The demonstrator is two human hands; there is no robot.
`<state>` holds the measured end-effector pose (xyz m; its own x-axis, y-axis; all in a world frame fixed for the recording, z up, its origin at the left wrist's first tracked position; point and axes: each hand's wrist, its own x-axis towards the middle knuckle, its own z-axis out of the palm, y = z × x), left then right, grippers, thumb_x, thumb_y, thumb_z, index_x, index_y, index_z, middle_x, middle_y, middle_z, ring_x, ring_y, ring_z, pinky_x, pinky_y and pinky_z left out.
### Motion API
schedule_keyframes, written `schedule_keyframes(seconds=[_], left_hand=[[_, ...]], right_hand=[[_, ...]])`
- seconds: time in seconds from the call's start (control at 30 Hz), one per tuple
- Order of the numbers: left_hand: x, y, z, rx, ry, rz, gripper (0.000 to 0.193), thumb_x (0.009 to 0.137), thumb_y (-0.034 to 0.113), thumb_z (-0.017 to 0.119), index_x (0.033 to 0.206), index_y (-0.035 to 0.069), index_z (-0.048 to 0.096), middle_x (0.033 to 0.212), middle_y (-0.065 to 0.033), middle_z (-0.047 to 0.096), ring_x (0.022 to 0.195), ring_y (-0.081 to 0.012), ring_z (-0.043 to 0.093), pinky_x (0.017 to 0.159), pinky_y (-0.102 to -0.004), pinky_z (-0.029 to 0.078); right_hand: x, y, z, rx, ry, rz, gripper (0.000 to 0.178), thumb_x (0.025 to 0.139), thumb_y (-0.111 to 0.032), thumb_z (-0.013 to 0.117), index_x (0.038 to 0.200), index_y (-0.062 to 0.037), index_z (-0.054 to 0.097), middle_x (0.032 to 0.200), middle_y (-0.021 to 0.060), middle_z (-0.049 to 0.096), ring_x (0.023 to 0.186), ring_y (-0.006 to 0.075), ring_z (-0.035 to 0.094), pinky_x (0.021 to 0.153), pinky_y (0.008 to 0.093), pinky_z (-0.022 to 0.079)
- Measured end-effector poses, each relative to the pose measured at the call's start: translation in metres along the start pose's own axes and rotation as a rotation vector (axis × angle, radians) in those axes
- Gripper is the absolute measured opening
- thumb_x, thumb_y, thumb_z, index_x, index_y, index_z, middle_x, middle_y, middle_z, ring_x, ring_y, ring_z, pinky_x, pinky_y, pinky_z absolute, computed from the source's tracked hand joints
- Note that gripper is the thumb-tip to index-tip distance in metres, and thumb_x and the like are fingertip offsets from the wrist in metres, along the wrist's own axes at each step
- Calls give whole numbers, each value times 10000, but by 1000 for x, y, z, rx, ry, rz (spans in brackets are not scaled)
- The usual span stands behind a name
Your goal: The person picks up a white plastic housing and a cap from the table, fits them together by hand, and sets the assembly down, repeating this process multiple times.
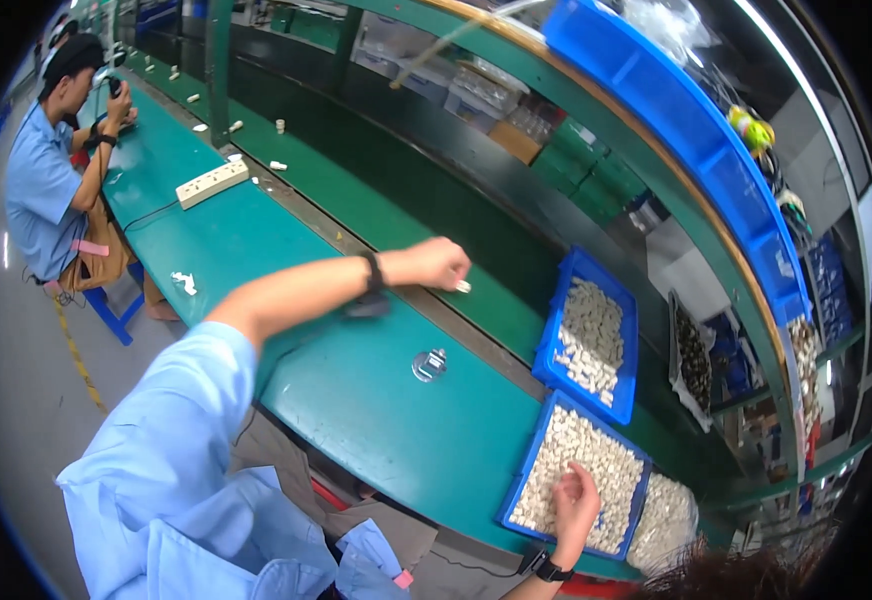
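Note:
My left hand [438, 264] reaches over the green conveyor belt [506, 275], its fingers pinched together. A small white plastic part [463, 287] shows at the fingertips, just above or on the belt. My right hand [577, 500] dips into a blue tray [504, 510] heaped with small off-white parts [578, 445]. Its fingers are curled over the heap, and I cannot make out what is between them. A small metal fixture [430, 365] on a round base stands on the green tabletop [356, 385] between my hands.
Beyond the near tray, a second blue tray [628, 345] holds longer white parts. A clear bag of parts [664, 520] sits at the right. A power strip [213, 184] lies at the left, near a co-worker [51, 190]. Green posts [220, 75] and a shelf rise beyond.

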<state>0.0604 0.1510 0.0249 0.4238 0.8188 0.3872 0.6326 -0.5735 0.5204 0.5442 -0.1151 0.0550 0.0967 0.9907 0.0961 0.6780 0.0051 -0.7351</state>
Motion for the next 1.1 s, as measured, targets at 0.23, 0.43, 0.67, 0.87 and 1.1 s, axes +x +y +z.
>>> schedule_keyframes(seconds=[0.23, 0.43, 0.67, 0.87, 1.1], left_hand=[[-139, 66, -62, -72, -298, -112, 64, 780, 65, 755, 775, 78, 692, 775, -82, 723, 773, -301, 715, 721, -402, 559], [-159, 79, -51, 43, -241, -159, 86, 806, 108, 774, 856, 89, 707, 956, -91, 746, 883, -298, 720, 776, -429, 573], [-179, 76, -51, 38, -121, -2, 162, 862, 143, 791, 1013, 119, 739, 1088, -87, 734, 940, -299, 713, 826, -399, 586], [-161, 61, -67, -195, 7, -5, 254, 899, 109, 794, 1148, 119, 741, 1124, -66, 737, 961, -221, 721, 817, -334, 587], [-134, 88, -49, -884, -62, -249, 309, 870, 26, 842, 1150, -1, 712, 1097, -74, 733, 942, -101, 685, 774, -242, 562]], right_hand=[[-16, -121, 37, 135, -209, -255, 249, 860, 84, 732, 1102, 31, 723, 1020, 108, 698, 909, 183, 716, 831, 298, 574], [16, -140, 147, -34, -397, -435, 258, 839, 47, 780, 1090, -1, 745, 1048, 144, 704, 905, 249, 734, 812, 357, 591], [6, -123, 163, -50, -382, -382, 234, 856, 50, 765, 1085, -1, 758, 1023, 131, 723, 875, 222, 746, 784, 335, 603], [32, -154, 159, 247, -475, -198, 171, 928, 24, 727, 1095, 12, 761, 1030, 121, 762, 891, 176, 753, 772, 291, 609], [80, -169, 169, 791, -528, -186, 216, 1004, -23, 681, 1206, 49, 711, 1118, 160, 766, 978, 199, 752, 818, 309, 620]])
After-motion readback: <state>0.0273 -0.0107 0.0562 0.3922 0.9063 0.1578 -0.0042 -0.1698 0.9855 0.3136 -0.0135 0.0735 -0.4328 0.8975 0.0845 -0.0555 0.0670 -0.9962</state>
